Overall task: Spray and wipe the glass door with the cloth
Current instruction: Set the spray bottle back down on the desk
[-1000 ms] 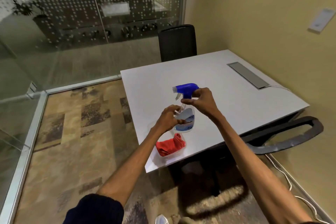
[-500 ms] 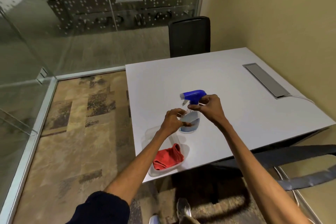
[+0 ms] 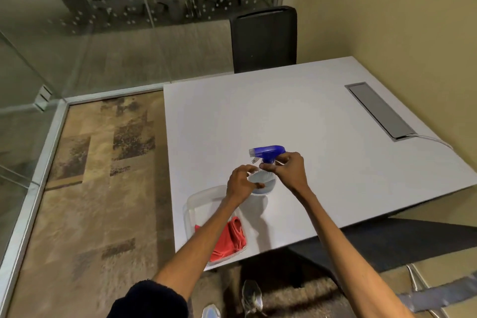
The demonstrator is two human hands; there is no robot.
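Note:
A clear spray bottle with a blue trigger head (image 3: 268,153) stands upright on the white table (image 3: 309,116). My left hand (image 3: 241,182) is wrapped around the bottle's body. My right hand (image 3: 287,170) pinches its neck just under the blue head. A red cloth (image 3: 229,239) lies bunched in a clear shallow tray (image 3: 196,201) at the table's near left corner, partly hidden by my left forearm. Glass walls (image 3: 116,41) with a dotted frosted band run along the far side and the left.
A black chair (image 3: 263,39) stands behind the table at the far side. A grey cable hatch (image 3: 378,111) is set in the table's right part, with a white cord leaving it. Another dark chair sits at the lower right. Patterned carpet covers the floor on the left.
The view has moved closer to the table and tilted down. Both hands stay on the spray bottle, which stands in about the same spot beside the tray.

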